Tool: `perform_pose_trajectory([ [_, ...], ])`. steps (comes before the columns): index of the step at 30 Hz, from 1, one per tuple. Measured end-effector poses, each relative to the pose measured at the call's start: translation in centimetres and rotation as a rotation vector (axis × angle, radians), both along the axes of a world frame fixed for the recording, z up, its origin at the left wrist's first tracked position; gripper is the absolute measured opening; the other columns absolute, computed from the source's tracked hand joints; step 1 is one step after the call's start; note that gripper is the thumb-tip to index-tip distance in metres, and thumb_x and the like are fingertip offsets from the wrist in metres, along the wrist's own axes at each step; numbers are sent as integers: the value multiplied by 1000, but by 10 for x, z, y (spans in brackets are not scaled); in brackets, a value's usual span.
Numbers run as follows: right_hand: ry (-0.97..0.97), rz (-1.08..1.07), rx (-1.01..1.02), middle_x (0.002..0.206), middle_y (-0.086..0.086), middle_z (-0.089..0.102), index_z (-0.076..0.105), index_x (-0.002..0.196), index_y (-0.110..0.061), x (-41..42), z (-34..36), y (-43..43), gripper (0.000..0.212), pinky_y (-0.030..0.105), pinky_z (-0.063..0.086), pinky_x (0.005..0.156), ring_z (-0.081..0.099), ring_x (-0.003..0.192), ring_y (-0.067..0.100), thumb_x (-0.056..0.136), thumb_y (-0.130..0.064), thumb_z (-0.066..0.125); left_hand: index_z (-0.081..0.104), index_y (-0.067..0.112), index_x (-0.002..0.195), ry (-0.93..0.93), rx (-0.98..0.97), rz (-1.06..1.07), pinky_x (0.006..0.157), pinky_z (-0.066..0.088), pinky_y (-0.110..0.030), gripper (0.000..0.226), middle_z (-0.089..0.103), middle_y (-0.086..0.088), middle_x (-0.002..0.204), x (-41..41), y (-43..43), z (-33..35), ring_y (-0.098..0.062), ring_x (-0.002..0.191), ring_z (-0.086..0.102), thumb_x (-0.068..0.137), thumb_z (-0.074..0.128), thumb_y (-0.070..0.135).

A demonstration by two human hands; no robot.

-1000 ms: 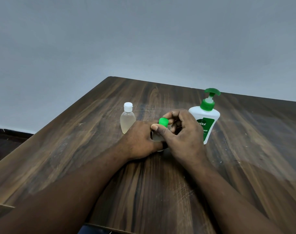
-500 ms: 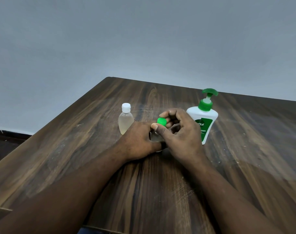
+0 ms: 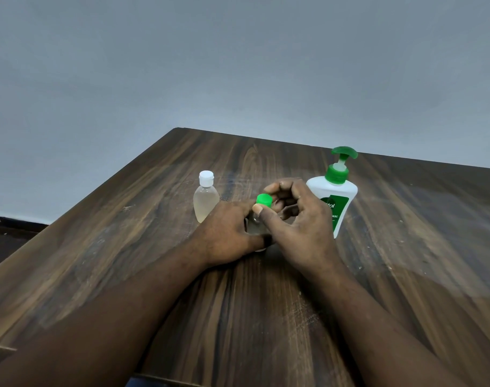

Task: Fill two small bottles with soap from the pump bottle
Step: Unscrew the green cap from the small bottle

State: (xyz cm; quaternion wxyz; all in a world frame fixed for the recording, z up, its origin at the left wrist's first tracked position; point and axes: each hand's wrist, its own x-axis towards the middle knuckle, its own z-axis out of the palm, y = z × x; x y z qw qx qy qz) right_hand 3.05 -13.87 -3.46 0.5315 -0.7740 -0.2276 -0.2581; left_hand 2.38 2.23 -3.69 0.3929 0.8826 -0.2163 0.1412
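1. Three bottles stand on the dark wooden table (image 3: pixel 266 317): two small ones and one pump bottle (image 3: pixel 339 192).
2. One of the small pair, the white-capped bottle (image 3: pixel 206 201), stands upright on the left with no hand on it. Its cap is on, and pale yellowish liquid fills most of its clear body.
3. The second small one, the green-capped bottle (image 3: pixel 254 226), stands mid-table between the two hands. Only a sliver of its clear body shows.
4. Two bare hands are at work. The left hand (image 3: pixel 227 230) is wrapped round that bottle's body, fingers curled about it.
5. The right hand (image 3: pixel 296 224) pinches the green cap (image 3: pixel 263 199) between thumb and fingertips at the top of the bottle. I cannot tell whether the cap is screwed on.
6. The single pump bottle is white with a green pump head and collar. It stands upright on the right, just behind the right hand.
7. Its green label reads "tol", with "NAL" lower down. The rest of the label is hidden by the hand.
8. One plain grey wall (image 3: pixel 238 65) rises behind the table.
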Motion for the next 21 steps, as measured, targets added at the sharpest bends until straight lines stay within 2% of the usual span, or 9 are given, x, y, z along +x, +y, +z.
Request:
perform_pose_trajectory([
  [2,9,35,2,103,-7,73,67,113,-17,-2,1,-2,33,17,51,76,70,92,10,85,-10,82,51,42,78,-3,-3,6,59,39,-8,35,62,21,68,0,0,0,9,70,60,78,81,24],
  [4,-4,28,-31,108,-9,72,66,116,-19,-2,0,-1,39,17,51,78,69,98,11,83,-18,85,49,41,72,-13,3,16,56,37,-9,38,61,22,63,0,1,-1,7,64,58,77,81,21],
  [6,-28,-23,-67,107,-10,70,67,113,-20,-2,0,2,43,20,53,77,67,94,11,78,-27,92,47,38,67,1,0,12,54,36,-11,41,60,27,63,1,0,-1,5,59,56,77,80,16],
  [9,-23,-48,-37,98,-10,71,70,105,-20,-2,0,2,38,24,56,77,67,84,12,75,-21,94,52,38,72,11,3,0,55,38,-12,34,62,21,65,1,0,-2,3,63,59,78,80,20],
  [12,-19,-9,-31,102,-9,75,71,109,-17,-4,1,-1,34,23,58,85,72,96,8,81,-6,86,60,31,84,19,0,14,56,41,-15,20,64,12,71,1,1,-2,-2,69,62,78,79,30],
  [14,-7,26,-35,109,-8,76,69,115,-16,-7,2,0,37,24,57,90,72,106,6,83,-4,84,58,30,80,18,6,26,54,39,-15,21,63,14,67,1,1,-2,-1,66,61,78,79,32],
  [16,-2,21,-42,112,-9,75,66,120,-17,-8,3,2,46,17,54,89,70,109,4,81,-15,90,49,36,71,0,12,19,53,37,-12,33,62,22,63,0,1,0,4,61,58,78,79,24],
  [18,-2,-22,-44,110,-10,73,66,120,-19,-7,2,3,51,15,53,84,69,103,5,77,-26,93,47,38,68,1,5,6,54,38,-12,39,60,30,64,-1,2,-1,4,59,57,78,79,19],
  [21,6,-57,-20,98,-8,71,68,109,-17,-6,1,4,42,21,56,78,67,86,9,77,-25,94,48,39,70,9,7,8,55,38,-10,38,60,31,63,-1,1,-1,7,62,58,78,79,18],
])
